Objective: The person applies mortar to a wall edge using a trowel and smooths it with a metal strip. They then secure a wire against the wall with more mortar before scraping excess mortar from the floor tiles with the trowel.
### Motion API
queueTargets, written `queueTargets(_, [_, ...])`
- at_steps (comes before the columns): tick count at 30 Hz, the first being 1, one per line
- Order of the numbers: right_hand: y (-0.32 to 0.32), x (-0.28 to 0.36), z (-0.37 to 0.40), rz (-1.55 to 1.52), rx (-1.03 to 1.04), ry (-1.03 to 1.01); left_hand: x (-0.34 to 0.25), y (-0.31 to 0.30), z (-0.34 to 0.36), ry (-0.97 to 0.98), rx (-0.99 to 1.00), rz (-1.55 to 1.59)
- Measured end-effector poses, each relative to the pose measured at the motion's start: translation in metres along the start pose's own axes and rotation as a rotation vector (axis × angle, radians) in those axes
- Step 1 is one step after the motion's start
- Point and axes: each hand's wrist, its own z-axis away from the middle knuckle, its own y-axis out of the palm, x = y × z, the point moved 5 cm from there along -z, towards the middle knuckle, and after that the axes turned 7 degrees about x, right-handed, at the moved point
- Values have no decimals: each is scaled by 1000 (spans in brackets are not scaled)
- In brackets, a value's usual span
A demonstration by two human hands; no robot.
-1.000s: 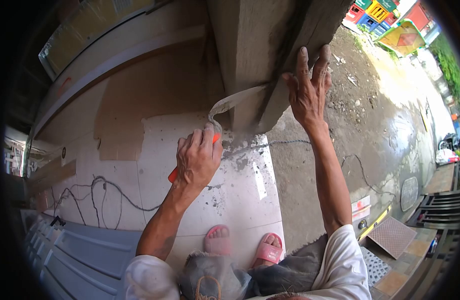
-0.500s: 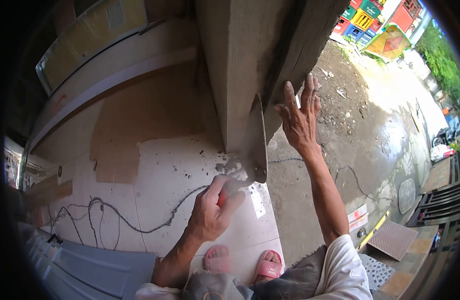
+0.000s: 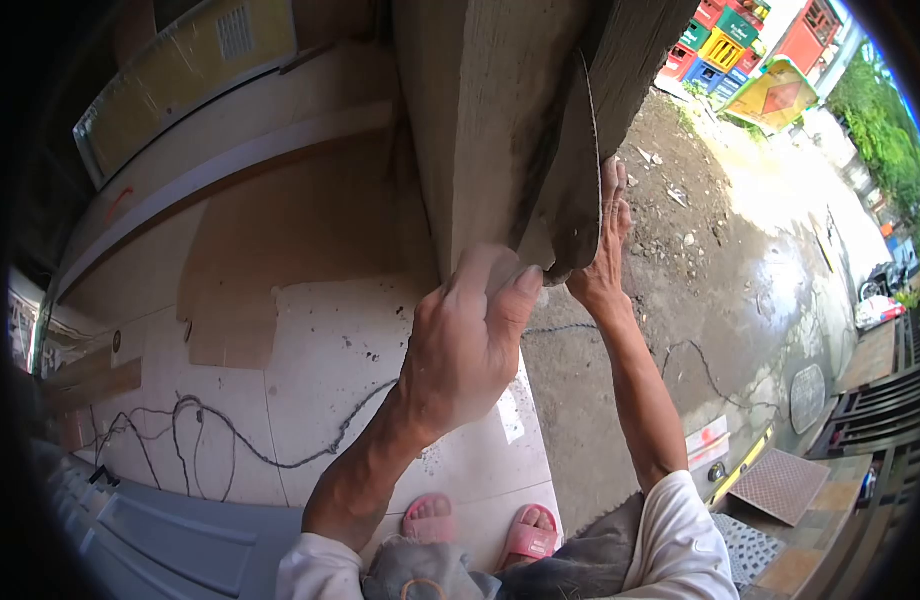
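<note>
At frame centre the left hand (image 3: 470, 340) is clenched around the trowel (image 3: 572, 205), its blade against the column (image 3: 480, 120) edge. Just right, the right hand (image 3: 605, 255) lies flat, fingers spread, on the column.

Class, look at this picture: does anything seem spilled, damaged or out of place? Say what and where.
Grey specks are spattered on the white floor tiles below the left hand, and a loose cable snakes across them. The column corner beside the trowel looks rough and dark.
</note>
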Motion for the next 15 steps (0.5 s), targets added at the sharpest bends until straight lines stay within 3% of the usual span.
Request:
queueTargets(10, [21,-17,8,97,166,2,-19,-10,-22,-13,81,13])
queueTargets(15, [11,-9,5,25,28,-30,-14,-9,-24,-25,17,48])
